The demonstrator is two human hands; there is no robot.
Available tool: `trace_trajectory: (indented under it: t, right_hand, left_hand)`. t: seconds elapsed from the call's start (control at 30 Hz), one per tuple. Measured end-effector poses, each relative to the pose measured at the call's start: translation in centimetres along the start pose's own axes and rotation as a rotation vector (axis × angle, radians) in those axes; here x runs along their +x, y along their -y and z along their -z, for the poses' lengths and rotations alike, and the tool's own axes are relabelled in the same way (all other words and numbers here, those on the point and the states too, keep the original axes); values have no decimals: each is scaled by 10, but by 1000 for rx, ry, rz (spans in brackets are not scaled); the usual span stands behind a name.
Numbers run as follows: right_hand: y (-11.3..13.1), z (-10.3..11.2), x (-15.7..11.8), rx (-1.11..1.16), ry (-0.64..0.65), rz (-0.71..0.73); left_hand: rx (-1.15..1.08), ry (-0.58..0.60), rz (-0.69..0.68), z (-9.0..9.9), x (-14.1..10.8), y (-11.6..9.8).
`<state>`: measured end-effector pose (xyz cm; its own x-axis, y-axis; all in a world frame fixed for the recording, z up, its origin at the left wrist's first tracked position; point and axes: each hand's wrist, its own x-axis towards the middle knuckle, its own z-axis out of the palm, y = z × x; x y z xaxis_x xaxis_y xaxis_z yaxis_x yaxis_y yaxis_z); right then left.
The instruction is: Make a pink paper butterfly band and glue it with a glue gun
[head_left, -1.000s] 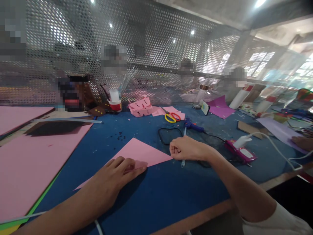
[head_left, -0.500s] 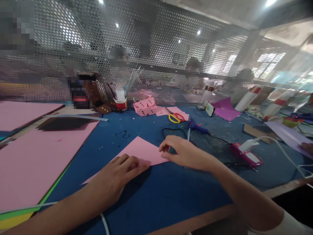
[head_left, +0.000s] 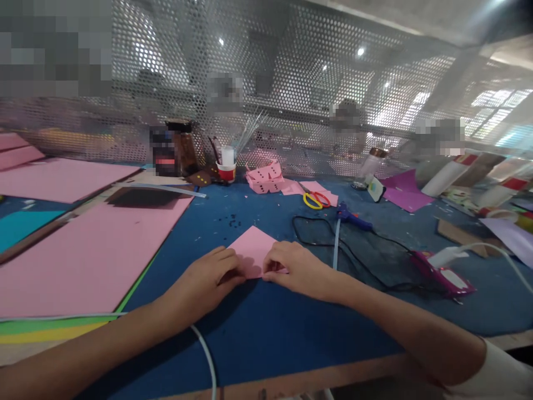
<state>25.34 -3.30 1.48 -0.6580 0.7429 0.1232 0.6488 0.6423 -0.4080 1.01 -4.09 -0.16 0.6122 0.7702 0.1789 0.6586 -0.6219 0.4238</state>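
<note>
A folded piece of pink paper (head_left: 253,244) lies on the blue tabletop, one corner pointing away from me. My left hand (head_left: 206,279) has its fingers curled on the paper's left side, thumb by the near edge. My right hand (head_left: 297,269) pinches the near edge at the right between thumb and fingers. Both hands cover the paper's side corners. Beyond my right hand are a blue glue gun (head_left: 353,218) with a clear stick, and scissors (head_left: 315,200) with yellow and red handles.
Large pink sheets (head_left: 83,250) fill the left side. At the back stand a cup of tools (head_left: 227,171), a spotted pink paper piece (head_left: 265,176) and a jar (head_left: 370,168), before a perforated metal screen (head_left: 287,66). A magenta power strip (head_left: 445,275) with cables lies right.
My hands have come closer together on the paper. The right one has moved onto the near edge and closed on it. The view has swung left, so the table's things appear farther right.
</note>
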Motion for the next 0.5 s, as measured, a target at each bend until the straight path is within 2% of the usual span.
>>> trace_trajectory:
  t: [0.27,0.4,0.5]
  right_hand:
    - [7,1,4,-40,49,-20]
    - [8,4,-1,-26,45,-30]
    - [9,3,-2,-5,28,-33]
  left_hand:
    - [-3,14,-8,5,-1,3]
    - [1,26,40,8,-3,6]
    - [-25,77,98,14,-4,8]
